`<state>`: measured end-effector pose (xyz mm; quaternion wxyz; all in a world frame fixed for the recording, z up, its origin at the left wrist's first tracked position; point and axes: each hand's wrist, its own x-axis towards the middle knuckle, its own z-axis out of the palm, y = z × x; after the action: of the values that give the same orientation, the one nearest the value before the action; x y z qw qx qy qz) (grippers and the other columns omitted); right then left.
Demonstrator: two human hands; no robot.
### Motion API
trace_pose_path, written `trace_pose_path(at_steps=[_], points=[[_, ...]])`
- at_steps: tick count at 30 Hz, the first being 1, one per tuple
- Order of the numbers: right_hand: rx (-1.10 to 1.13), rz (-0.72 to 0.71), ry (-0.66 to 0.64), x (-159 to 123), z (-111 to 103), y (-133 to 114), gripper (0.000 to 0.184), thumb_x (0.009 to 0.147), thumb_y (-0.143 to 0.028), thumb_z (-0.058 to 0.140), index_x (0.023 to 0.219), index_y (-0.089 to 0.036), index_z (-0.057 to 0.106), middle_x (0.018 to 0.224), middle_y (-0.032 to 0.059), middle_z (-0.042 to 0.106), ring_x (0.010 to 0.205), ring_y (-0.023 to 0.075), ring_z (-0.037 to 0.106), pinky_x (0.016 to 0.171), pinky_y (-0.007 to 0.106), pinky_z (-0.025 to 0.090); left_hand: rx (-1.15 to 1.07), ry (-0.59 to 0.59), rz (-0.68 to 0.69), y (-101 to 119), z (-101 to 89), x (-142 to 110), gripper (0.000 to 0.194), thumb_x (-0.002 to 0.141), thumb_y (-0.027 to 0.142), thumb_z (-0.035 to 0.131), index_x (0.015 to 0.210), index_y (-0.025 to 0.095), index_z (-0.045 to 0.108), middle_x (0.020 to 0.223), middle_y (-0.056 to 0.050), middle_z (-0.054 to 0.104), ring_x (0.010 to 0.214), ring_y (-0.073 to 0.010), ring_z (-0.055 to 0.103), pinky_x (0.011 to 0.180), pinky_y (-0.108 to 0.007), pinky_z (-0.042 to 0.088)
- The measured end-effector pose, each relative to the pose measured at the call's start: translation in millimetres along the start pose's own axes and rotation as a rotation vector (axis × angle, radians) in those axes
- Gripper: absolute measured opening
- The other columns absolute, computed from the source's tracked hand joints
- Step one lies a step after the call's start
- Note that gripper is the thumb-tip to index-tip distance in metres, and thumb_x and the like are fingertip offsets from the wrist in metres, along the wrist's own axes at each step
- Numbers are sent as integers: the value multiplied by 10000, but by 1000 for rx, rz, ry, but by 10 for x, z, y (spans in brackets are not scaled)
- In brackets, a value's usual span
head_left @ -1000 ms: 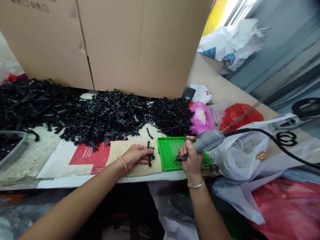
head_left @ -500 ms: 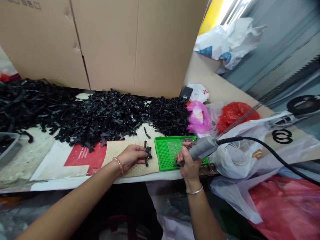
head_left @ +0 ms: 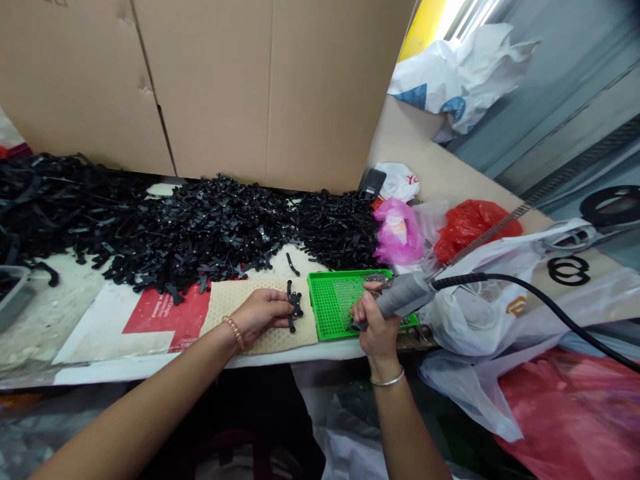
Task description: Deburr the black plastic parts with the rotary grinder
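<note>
Left hand (head_left: 260,319): fingers closed on black part (head_left: 295,305), at mat (head_left: 224,308)
Right hand (head_left: 376,328): wrapped around tool (head_left: 406,295), apart from left
Tool tip: low at green tray (head_left: 325,308), away from part; contact with metal bits (head_left: 376,277) unclear
Heap (head_left: 220,230): behind mat

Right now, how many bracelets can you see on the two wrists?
2: a copper-coloured bracelet around the left wrist, and a silver-coloured bracelet around the right wrist.

1 coppery, textured bracelet (head_left: 234,333) left, 1 slim silver bangle (head_left: 389,379) right, black clothing (head_left: 270,407).
</note>
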<state>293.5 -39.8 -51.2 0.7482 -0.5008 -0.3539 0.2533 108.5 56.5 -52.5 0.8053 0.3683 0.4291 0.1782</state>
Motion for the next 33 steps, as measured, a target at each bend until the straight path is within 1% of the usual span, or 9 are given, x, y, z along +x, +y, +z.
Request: trace_pose_path(at_steps=[5, 8, 12, 14, 17, 21, 24, 27, 33], points=[[1, 4, -1, -6, 3, 24, 206, 799, -318, 696, 892, -214, 544, 493, -103, 412, 408, 88, 393, 445, 221, 383, 12, -10, 5, -27, -15, 22, 116, 606, 89, 736, 716, 97, 699, 739, -69, 711, 683, -137, 653, 624, -219, 546], [-12, 3, -1, -12, -6, 17, 214, 801, -315, 695, 923, -211, 553, 499, -98, 433, 422, 89, 408, 456, 218, 383, 6, -7, 17, -47, -24, 34, 143, 593, 101, 754, 723, 100, 694, 732, -65, 705, 688, -142, 655, 616, -219, 543], [34, 10, 48, 33, 55, -130, 257, 783, -295, 695, 989, -201, 573, 491, -106, 418, 424, 81, 387, 484, 216, 394, -14, -8, 28, -52, -15, 33, 123, 585, 89, 755, 681, 99, 678, 711, -55, 693, 661, -133, 643, 608, -223, 543], [102, -7, 77, 80, 162, -238, 276, 771, -297, 689, 1002, -200, 575, 482, -114, 396, 414, 74, 357, 487, 210, 393, -22, -1, 32, -49, -9, 32, 132, 578, 88, 761, 679, 97, 676, 702, -51, 685, 660, -134, 641, 606, -224, 541], [223, -9, 61, 147, 427, -324, 264, 766, -332, 669, 974, -208, 565, 477, -119, 366, 405, 70, 333, 489, 206, 391, -34, -5, 38, -50, -10, 32, 166, 559, 101, 781, 692, 98, 680, 707, -48, 680, 680, -141, 647, 602, -218, 535], [311, 87, -7, 203, 836, -210, 250, 748, -349, 671, 918, -220, 540, 478, -121, 352, 392, 67, 311, 459, 199, 349, -31, -24, 57, -56, -19, 38, 156, 555, 117, 786, 663, 103, 674, 678, -38, 670, 641, -126, 625, 604, -223, 536], [301, 137, -25, 224, 1026, -78, 281, 737, -369, 687, 918, -220, 532, 475, -122, 357, 389, 67, 313, 442, 197, 329, -35, -17, 61, -60, -19, 47, 148, 551, 110, 781, 646, 105, 668, 657, -28, 660, 618, -120, 613, 586, -225, 532], [284, 152, -37, 229, 1077, -19, 298, 726, -369, 699, 917, -219, 528, 465, -124, 358, 386, 68, 319, 431, 193, 320, -37, -25, 63, -62, -14, 54, 141, 555, 101, 774, 647, 105, 666, 656, -26, 657, 611, -115, 609, 566, -213, 526], [288, 153, -47, 203, 1030, -17, 283, 731, -346, 695, 909, -221, 513, 457, -124, 371, 391, 67, 328, 446, 190, 334, -42, -24, 63, -63, -7, 43, 162, 550, 119, 791, 647, 105, 662, 645, -17, 643, 608, -116, 602, 577, -231, 531]])
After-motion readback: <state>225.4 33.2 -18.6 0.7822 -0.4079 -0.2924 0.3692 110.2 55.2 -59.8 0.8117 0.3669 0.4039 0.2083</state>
